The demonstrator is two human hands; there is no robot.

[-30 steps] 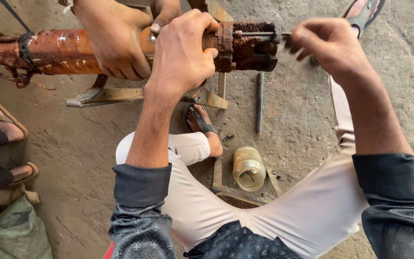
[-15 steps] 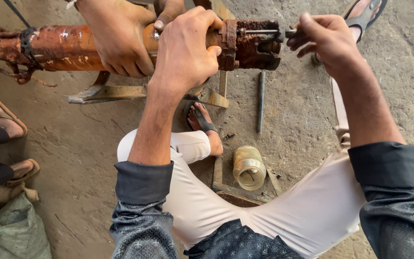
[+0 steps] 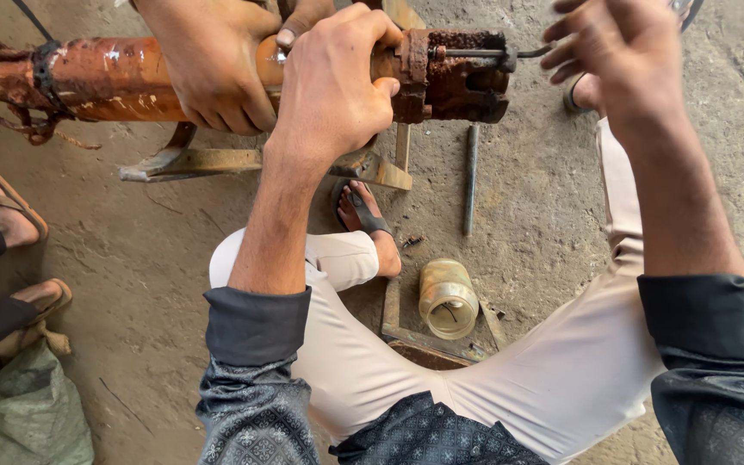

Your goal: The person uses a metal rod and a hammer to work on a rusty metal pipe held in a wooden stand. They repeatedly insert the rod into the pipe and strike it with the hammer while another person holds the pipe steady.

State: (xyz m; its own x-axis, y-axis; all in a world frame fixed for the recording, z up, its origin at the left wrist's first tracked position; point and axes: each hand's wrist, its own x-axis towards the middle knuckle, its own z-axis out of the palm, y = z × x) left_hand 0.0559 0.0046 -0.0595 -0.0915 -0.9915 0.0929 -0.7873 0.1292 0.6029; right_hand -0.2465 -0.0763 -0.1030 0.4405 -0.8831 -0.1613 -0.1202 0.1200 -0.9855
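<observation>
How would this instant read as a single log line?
left hand: grips rusty orange metal cylinder | right hand: open, beside thin dark rod | another person's hand: on cylinder

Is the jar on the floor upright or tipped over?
Tipped over: the jar lies on its side, open mouth facing the camera, beside the person's foot.

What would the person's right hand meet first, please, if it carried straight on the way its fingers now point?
Probably the thin metal rod jutting from the rusty cylinder's end block; the right hand points left toward it, though depth is unclear.
</observation>
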